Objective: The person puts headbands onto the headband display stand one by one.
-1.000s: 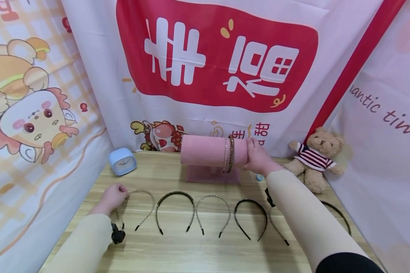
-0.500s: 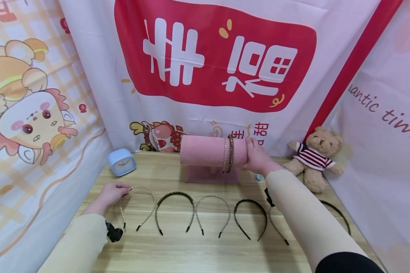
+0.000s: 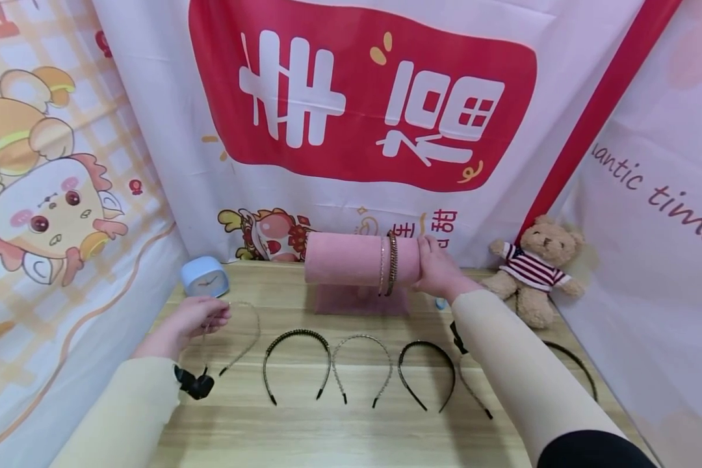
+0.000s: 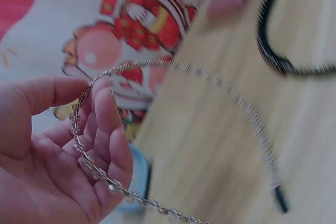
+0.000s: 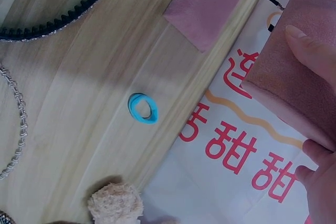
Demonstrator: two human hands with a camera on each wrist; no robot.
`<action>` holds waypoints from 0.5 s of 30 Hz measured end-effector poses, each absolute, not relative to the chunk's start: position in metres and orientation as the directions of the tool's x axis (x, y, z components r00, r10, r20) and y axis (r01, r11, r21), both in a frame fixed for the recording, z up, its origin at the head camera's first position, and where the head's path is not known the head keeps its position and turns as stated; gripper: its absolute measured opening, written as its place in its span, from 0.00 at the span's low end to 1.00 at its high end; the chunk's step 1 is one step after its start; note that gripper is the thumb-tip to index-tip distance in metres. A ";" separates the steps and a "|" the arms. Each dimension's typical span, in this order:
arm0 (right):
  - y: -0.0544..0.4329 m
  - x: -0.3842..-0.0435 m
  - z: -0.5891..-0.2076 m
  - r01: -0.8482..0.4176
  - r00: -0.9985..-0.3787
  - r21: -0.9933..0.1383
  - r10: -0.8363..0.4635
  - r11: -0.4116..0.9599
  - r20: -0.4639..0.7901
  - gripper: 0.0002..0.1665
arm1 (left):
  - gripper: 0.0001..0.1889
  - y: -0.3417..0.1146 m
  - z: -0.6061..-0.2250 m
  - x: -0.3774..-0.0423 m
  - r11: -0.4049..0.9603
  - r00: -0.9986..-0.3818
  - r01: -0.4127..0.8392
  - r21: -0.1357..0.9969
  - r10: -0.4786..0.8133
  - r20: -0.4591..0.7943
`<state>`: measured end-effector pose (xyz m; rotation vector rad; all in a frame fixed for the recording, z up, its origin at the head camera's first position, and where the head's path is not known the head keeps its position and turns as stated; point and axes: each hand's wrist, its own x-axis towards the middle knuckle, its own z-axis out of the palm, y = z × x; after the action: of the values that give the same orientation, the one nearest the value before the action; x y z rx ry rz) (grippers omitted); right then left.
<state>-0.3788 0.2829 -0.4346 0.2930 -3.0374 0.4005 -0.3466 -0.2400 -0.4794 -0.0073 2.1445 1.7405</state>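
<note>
My left hand (image 3: 195, 322) pinches a thin beaded headband (image 4: 239, 98) between thumb and fingertips. In the left wrist view the band arcs across the palm, one black tip pointing down at the right. My right hand (image 3: 441, 268) grips the right end of a pink padded roll (image 3: 342, 258) on a stand, its thumb lying along the roll in the right wrist view. Two headbands hang around the roll near that hand, a thin light one (image 3: 381, 266) and a thicker dark gold one (image 3: 393, 263).
Along the wooden table lie a dark beaded headband (image 3: 298, 333), a light one (image 3: 361, 336), a black one (image 3: 427, 342) and others partly under my right arm. A blue clock (image 3: 205, 276) stands back left, a teddy bear (image 3: 538, 270) back right. A blue ring (image 5: 143, 108) lies near the stand.
My left hand has raised the thin headband off the table, moving slightly up and away from the row. The right hand keeps its grip on the roll.
</note>
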 end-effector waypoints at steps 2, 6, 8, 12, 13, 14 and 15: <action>0.283 -0.378 -0.434 -0.194 -0.980 -0.250 -0.176 0.949 0.091 0.77 | 0.10 -0.235 -0.471 -0.347 0.219 -0.929 -0.235 0.947 0.237 -0.285; 0.282 -0.378 -0.433 -0.192 -0.980 -0.245 -0.174 0.950 0.094 0.76 | 0.09 -0.225 -0.461 -0.349 0.169 -0.925 -0.234 0.957 0.263 -0.273; 0.282 -0.377 -0.433 -0.192 -0.980 -0.246 -0.174 0.950 0.093 0.76 | 0.09 -0.221 -0.458 -0.349 0.129 -0.923 -0.243 0.961 0.275 -0.270; 0.282 -0.377 -0.432 -0.189 -0.981 -0.249 -0.172 0.950 0.086 0.77 | 0.14 -0.214 -0.456 -0.349 0.050 -0.920 -0.264 0.963 0.288 -0.267; 0.282 -0.377 -0.432 -0.189 -0.981 -0.252 -0.173 0.949 0.085 0.77 | 0.16 -0.212 -0.455 -0.350 0.041 -0.919 -0.263 0.964 0.293 -0.264; 0.282 -0.377 -0.432 -0.188 -0.981 -0.253 -0.172 0.949 0.084 0.77 | 0.19 -0.211 -0.455 -0.350 0.031 -0.918 -0.266 0.963 0.298 -0.263; 0.282 -0.377 -0.432 -0.189 -0.981 -0.253 -0.173 0.949 0.084 0.77 | 0.21 -0.209 -0.455 -0.350 0.024 -0.916 -0.270 0.963 0.300 -0.264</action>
<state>-0.3766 0.2821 -0.4322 0.2828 -3.0409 0.4037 -0.3504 -0.2092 -0.4552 0.0313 1.9129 1.9484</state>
